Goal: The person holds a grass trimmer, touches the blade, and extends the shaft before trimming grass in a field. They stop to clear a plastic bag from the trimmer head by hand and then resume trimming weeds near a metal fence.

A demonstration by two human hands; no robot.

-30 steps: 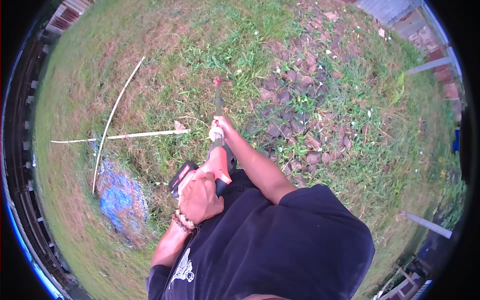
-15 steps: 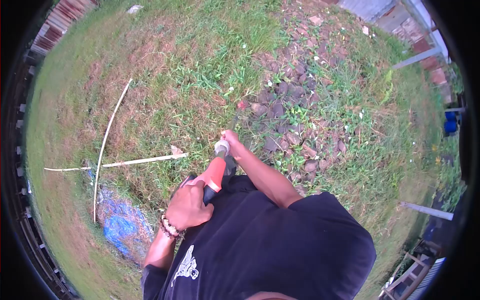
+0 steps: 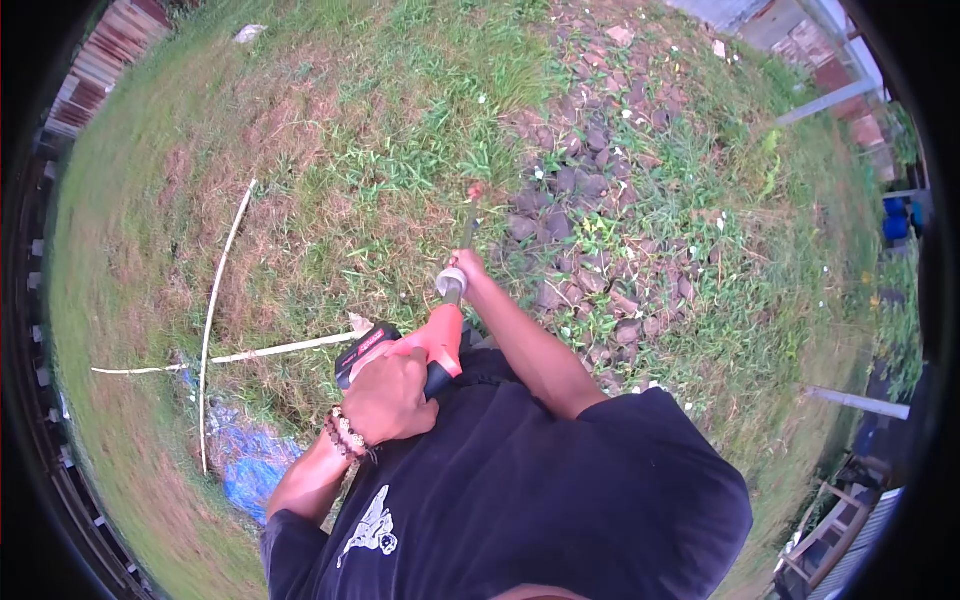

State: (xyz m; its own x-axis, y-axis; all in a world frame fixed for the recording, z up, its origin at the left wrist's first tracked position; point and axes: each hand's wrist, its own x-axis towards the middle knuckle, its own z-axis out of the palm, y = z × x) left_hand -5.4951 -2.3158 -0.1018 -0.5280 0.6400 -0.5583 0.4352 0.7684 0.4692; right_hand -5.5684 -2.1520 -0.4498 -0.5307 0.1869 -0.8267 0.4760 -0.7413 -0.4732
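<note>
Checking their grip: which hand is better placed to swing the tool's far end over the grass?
Probably the right hand: it grips the shaft farthest forward, arm extended. The left hand holds the orange rear handle near the body.

Out past our fingers we see a patch of dark stones (image 3: pixel 590 230) set among grass (image 3: pixel 420 120), and a flat pale scrap (image 3: pixel 250 33) lies far off toward the top edge. To the left of our fingers two thin pale sticks (image 3: pixel 222 290) cross on dry turf, and below them, nearer us, lies a crumpled blue tarp (image 3: pixel 250 465). Far right, pale posts (image 3: pixel 858 402) stand beside a blue container (image 3: pixel 895 220).
</note>
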